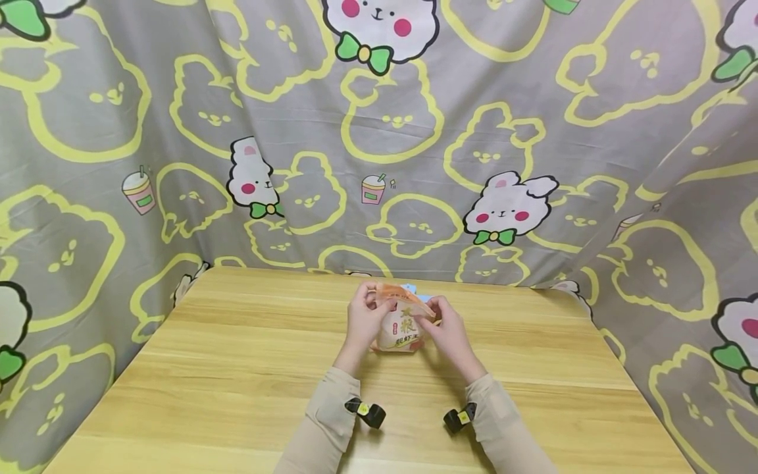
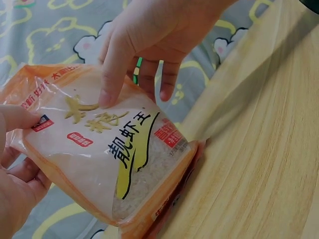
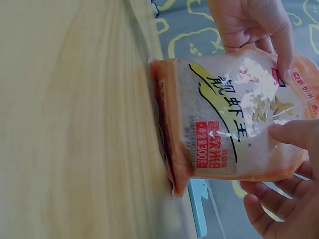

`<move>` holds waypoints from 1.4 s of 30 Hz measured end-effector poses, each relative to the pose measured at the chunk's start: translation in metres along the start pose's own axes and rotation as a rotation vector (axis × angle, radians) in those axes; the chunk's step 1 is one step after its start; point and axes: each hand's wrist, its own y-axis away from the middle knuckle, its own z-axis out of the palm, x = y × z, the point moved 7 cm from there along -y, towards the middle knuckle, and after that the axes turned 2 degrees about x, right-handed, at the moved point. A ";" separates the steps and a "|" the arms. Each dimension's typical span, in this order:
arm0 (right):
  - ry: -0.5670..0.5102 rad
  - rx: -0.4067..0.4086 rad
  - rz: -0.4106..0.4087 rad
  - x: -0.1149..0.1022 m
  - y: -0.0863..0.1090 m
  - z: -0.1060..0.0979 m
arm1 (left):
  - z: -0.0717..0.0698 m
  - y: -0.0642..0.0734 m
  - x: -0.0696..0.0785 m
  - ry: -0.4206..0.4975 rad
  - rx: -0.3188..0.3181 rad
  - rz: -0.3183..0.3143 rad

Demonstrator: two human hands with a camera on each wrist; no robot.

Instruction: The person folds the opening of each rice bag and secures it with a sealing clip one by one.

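Observation:
A clear and orange plastic bag of rice [image 1: 395,331] stands upright on the wooden table, its printed front towards me. White grains show through its lower part in the left wrist view. My left hand [image 1: 364,319] pinches the upper left side, thumb [image 2: 20,117] on the front and fingers behind. At the upper right side, my right hand [image 1: 448,332] holds the bag with its thumb [image 3: 294,133] on the front; the other fingers are curled behind the edge. The bag's orange top edge [image 1: 393,289] leans between the two hands.
A narrow light-blue item [image 3: 199,206] lies behind the bag, mostly hidden from the head view. The wooden table [image 1: 225,368] ends at a grey patterned curtain [image 1: 308,131] that hangs at the back and both sides. Black straps with camera mounts [image 1: 368,413] sit on both wrists.

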 end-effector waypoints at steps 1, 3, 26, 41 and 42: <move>0.003 -0.002 -0.003 0.000 0.000 -0.001 | 0.000 0.000 0.000 0.001 -0.004 -0.005; 0.011 -0.007 -0.008 0.001 0.000 -0.001 | 0.001 0.000 -0.002 0.005 -0.013 -0.013; 0.033 -0.067 -0.011 -0.005 0.002 -0.001 | 0.000 -0.005 0.000 -0.039 -0.150 -0.036; 0.069 -0.110 -0.026 -0.007 0.002 -0.003 | -0.007 -0.007 0.018 -0.139 -0.125 0.029; 0.069 -0.112 -0.031 -0.007 0.002 -0.003 | -0.008 -0.007 0.019 -0.148 -0.121 0.027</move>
